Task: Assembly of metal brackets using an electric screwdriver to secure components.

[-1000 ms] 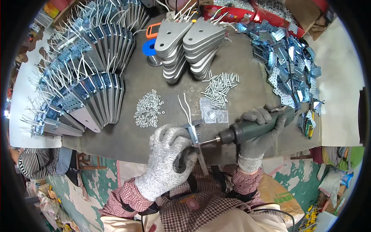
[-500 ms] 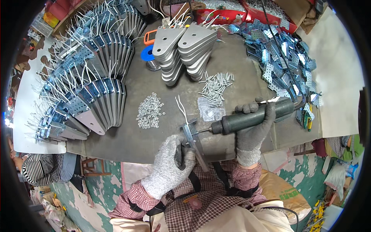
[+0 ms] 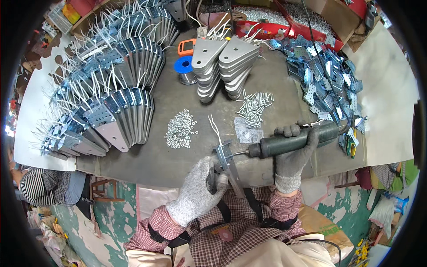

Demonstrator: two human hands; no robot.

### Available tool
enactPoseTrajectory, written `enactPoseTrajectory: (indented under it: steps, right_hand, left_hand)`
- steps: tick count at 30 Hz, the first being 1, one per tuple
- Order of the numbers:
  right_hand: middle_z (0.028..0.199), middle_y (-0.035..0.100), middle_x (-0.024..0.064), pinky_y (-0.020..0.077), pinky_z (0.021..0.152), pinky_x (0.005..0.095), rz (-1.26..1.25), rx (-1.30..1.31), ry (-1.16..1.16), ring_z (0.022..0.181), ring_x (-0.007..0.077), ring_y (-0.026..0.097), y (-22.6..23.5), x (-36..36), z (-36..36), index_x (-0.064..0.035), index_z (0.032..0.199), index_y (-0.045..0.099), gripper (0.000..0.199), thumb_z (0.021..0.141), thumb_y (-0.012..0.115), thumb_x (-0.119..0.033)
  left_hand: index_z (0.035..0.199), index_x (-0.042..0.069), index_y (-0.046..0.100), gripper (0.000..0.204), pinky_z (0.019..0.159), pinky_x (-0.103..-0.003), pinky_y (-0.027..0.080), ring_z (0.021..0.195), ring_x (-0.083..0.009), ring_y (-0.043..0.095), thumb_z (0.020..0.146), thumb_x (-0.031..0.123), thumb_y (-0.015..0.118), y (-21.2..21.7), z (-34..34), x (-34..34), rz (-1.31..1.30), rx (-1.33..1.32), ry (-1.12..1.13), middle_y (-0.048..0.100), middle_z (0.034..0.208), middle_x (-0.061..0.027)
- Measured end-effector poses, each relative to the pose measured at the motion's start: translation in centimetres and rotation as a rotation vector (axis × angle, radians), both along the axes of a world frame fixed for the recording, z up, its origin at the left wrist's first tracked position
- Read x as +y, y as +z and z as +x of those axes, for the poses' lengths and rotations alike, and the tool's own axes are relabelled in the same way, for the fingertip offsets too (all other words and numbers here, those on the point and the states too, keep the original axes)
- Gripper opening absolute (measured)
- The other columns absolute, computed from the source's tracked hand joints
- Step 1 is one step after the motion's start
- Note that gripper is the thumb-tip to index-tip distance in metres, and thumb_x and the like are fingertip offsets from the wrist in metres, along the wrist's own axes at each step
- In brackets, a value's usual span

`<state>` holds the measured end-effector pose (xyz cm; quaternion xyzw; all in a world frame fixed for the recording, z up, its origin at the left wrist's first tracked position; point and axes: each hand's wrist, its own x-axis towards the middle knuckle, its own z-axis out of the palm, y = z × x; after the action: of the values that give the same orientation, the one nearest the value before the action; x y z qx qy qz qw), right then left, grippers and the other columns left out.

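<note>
Right now, the left hand point(image 3: 200, 184), in a light grey glove with a dark palm, pinches a narrow grey plate point(image 3: 234, 176) between thumb and fingers; two white wires point(image 3: 214, 127) rise from its upper end. This plate is on the near side of the pile of screws point(image 3: 255, 109), a little to its left, over the bench edge. The right hand point(image 3: 294, 162) is wrapped around a dark green power driver point(image 3: 284, 144), whose bit reaches the plate's upper end; whether it sits in a screw is too small to tell.

Around the pile of screws on the bench point(image 3: 147, 167), a clear plastic packet point(image 3: 249, 133) lies just on the near side, loose nuts point(image 3: 181, 129) to the left, two stacks of grey plates point(image 3: 207, 53) just beyond, and heaped metal brackets point(image 3: 320, 78) to the right.
</note>
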<state>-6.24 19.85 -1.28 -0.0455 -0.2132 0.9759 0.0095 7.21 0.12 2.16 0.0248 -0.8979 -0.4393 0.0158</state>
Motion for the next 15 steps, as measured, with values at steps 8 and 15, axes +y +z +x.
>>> enactPoseTrajectory:
  steps: [8, 15]
  right_hand:
    - [0.080, 0.059, 0.0026, 0.0491, 0.086, 0.0402, -0.052, -0.034, 0.035, 0.077, 0.0186, 0.058, -0.3, -0.1, -0.3, -0.0066, 0.107, 0.057, 0.035, 0.100, 0.062, -0.040]
    - [0.079, 0.055, 0.0015, 0.0490, 0.085, 0.0388, 0.062, -0.017, 0.001, 0.076, 0.0170, 0.056, 0.2, -0.2, -0.1, -0.0070, 0.110, 0.054, 0.037, 0.098, 0.063, -0.040]
  left_hand:
    - [0.111, 0.001, 0.055, 0.020, 0.079, -0.043, 0.050, 0.087, -0.0338, 0.062, 0.097, 0.014, 0.061, -0.7, 0.3, 0.1, 0.017, 0.051, 0.059, 0.059, 0.094, -0.0184]
    - [0.114, 0.000, 0.055, 0.024, 0.082, -0.042, 0.050, 0.092, -0.0346, 0.062, 0.097, 0.015, 0.060, -0.2, 0.3, 0.2, 0.087, -0.017, 0.054, 0.059, 0.099, -0.0195]
